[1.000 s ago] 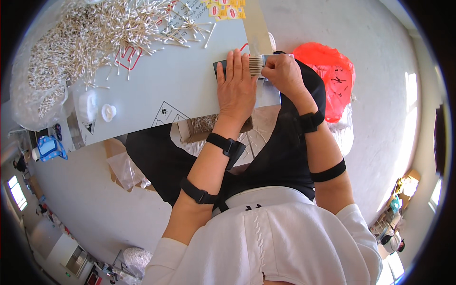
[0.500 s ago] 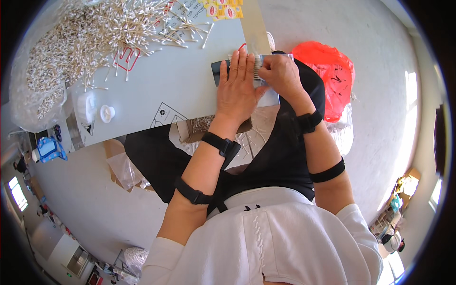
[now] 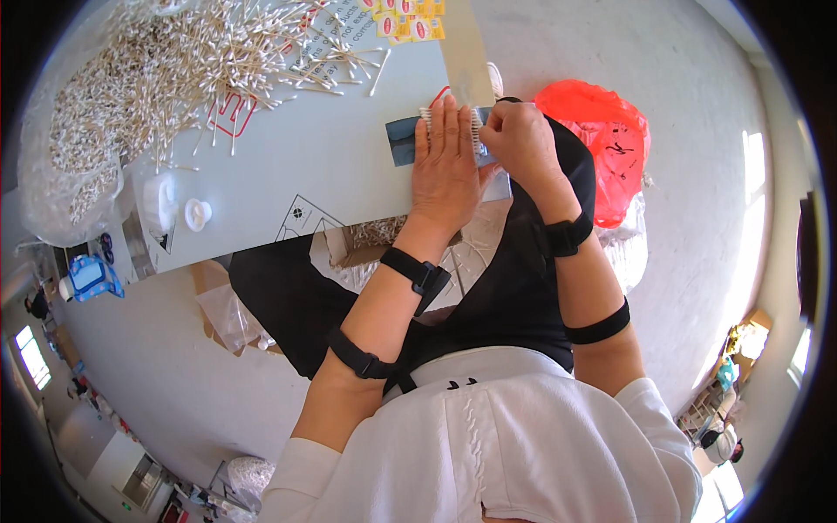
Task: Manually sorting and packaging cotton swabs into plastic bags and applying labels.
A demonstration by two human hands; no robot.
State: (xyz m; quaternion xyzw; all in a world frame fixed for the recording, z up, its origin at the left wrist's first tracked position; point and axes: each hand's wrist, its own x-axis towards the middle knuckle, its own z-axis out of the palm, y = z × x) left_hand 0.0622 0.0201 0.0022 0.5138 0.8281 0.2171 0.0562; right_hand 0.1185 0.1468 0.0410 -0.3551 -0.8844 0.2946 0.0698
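A row of cotton swabs [image 3: 477, 126] lies on a thin blue-grey sheet or packet [image 3: 401, 142] by the right edge of the table. My left hand [image 3: 445, 161] rests flat across the swabs, fingers stretched out and close together, hiding most of them. Just right of it my right hand [image 3: 523, 139] is closed, knuckles up, at the right end of the packet. Whatever its fingers pinch is hidden. A shiny strip of the packet shows between and below the two hands.
A large heap of loose cotton swabs [image 3: 209, 61] spills from a clear bag at the far left. Yellow labels [image 3: 405, 24] lie at the table's back edge. A small white lid [image 3: 197, 213] sits left. A red plastic bag [image 3: 602, 144] hangs at right; an open carton [image 3: 353, 244] is below the table.
My left hand has slid a little right, so more of the blue-grey sheet shows at its left. My right hand has shifted slightly right, still closed.
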